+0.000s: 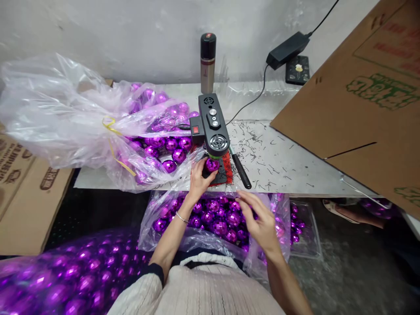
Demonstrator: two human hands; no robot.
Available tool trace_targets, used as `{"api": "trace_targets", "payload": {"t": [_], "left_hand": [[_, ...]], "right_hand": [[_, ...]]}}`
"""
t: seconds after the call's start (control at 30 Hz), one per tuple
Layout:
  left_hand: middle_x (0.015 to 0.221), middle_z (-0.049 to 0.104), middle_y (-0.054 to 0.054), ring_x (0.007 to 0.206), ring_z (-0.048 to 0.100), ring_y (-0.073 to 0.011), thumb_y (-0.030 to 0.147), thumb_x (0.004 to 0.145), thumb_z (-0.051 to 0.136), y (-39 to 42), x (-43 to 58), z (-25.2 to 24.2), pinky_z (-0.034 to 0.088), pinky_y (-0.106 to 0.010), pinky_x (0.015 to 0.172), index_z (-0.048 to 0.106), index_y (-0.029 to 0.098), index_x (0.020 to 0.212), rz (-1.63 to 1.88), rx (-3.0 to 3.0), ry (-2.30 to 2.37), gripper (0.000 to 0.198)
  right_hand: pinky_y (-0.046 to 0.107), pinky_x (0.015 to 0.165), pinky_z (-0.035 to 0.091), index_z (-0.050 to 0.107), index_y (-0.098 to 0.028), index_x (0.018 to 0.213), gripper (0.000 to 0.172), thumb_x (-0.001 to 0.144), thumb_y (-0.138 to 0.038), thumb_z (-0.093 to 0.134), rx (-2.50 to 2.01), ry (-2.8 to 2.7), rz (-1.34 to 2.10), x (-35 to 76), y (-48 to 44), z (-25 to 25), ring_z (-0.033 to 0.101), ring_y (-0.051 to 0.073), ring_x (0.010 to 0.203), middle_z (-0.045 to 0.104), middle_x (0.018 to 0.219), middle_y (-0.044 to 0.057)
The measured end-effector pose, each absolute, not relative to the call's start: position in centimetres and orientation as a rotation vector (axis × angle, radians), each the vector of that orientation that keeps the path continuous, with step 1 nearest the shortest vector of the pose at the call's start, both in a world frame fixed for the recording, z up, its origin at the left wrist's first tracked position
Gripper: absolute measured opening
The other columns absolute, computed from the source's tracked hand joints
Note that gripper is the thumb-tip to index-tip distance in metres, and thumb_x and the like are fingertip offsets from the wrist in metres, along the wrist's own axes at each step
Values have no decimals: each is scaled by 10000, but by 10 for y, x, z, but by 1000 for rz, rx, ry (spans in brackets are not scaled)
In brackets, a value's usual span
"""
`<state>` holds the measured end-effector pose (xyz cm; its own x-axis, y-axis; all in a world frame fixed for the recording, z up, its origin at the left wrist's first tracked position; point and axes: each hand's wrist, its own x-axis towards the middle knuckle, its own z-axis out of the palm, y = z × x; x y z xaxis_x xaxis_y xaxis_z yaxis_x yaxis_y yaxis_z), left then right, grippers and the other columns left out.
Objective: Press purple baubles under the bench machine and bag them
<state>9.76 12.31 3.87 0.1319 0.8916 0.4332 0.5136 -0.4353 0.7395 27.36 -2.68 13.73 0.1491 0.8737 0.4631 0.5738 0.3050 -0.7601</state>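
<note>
You position a purple faceted ball (212,165) under the black machine (214,124), it seems.
Your left hand (199,180) pinches it; your right hand (259,216) (loosely curled, any hold unclear) hovers near; steady alignment looks needed next.

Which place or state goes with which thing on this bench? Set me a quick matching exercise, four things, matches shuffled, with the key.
1. Left hand
2. Yellow tie
3. Bottle
4. Red switch

A. Upright behind the black machine
B. Holding a purple ball
C. On the machine's left side
D. Around the clear plastic bag

Pairs: 1-B, 2-D, 3-A, 4-C
</note>
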Motion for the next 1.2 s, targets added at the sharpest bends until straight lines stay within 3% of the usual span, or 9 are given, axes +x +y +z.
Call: {"api": "trace_targets", "payload": {"t": [0.17, 0.3, 0.37, 0.43, 0.53, 0.6, 0.67, 0.9, 1.2], "left_hand": [[1259, 763, -159, 1178, 731, -310, 485, 932, 779, 127, 99, 27, 542, -505, 1103, 590, 174, 1445, 1227, 2008, 1329, 629], [1298, 752, -165, 1221, 714, -322, 500, 923, 790, 130, 96, 23, 533, -511, 1112, 597, 187, 1449, 1203, 2021, 1307, 642], [1324, 743, -168, 1242, 707, -326, 501, 928, 784, 130, 95, 24, 527, -518, 1121, 596, 191, 1453, 1203, 2023, 1295, 639], [1342, 736, -171, 1250, 707, -324, 505, 939, 770, 129, 94, 26, 531, -514, 1119, 592, 189, 1460, 1205, 2025, 1277, 635], [1352, 732, -172, 1256, 707, -322, 513, 943, 762, 127, 94, 28, 534, -509, 1117, 595, 190, 1463, 1195, 2026, 1264, 635], [1351, 732, -168, 1260, 704, -322, 509, 940, 768, 127, 94, 29, 535, -510, 1116, 597, 198, 1467, 1194, 2023, 1266, 636], [1341, 736, -163, 1254, 706, -320, 501, 936, 775, 126, 94, 29, 539, -506, 1110, 593, 203, 1475, 1202, 2022, 1264, 642], [1311, 747, -161, 1235, 712, -310, 500, 941, 770, 126, 94, 25, 554, -491, 1087, 581, 204, 1489, 1253, 2028, 1205, 651], [1316, 748, -163, 1239, 718, -308, 505, 925, 787, 127, 95, 23, 565, -490, 1085, 601, 199, 1457, 1226, 2009, 1228, 641]], "right_hand": [[354, 814, 707, 681, -305, 1381, 451, 971, -118, 657, -1306, -1454, 58, 295, -3, 157, 799, 187, 930, 792, 1190, 72], [342, 684, 697, 463, -326, 1585, 733, 925, -246, 772, -1119, -1575, -81, 294, 29, 162, 770, 196, 943, 649, 1461, 136], [340, 670, 685, 453, -310, 1592, 777, 902, -333, 810, -1008, -1658, -88, 288, 46, 166, 759, 202, 931, 656, 1449, 142], [330, 663, 663, 553, -268, 1500, 633, 923, -386, 783, -934, -1702, -84, 280, 60, 171, 754, 199, 897, 725, 1326, 131], [291, 638, 599, 690, -213, 1098, 171, 1025, -356, 629, -895, -1689, -105, 266, 73, 173, 728, 164, 801, 774, 992, 74], [273, 608, 540, 618, -214, 859, 251, 1072, -287, 509, -917, -1636, -133, 257, 76, 168, 674, 136, 711, 710, 802, 33], [274, 579, 484, 540, -222, 766, 332, 1082, -241, 440, -945, -1590, -154, 251, 78, 158, 614, 123, 651, 646, 730, 17], [298, 538, 386, 481, -227, 748, 350, 1089, -273, 413, -856, -1533, -161, 247, 84, 120, 493, 121, 581, 585, 724, 14], [323, 539, 378, 490, -235, 747, 374, 1099, -311, 385, -838, -1452, -185, 246, 88, 101, 492, 133, 559, 595, 715, 10]]}}
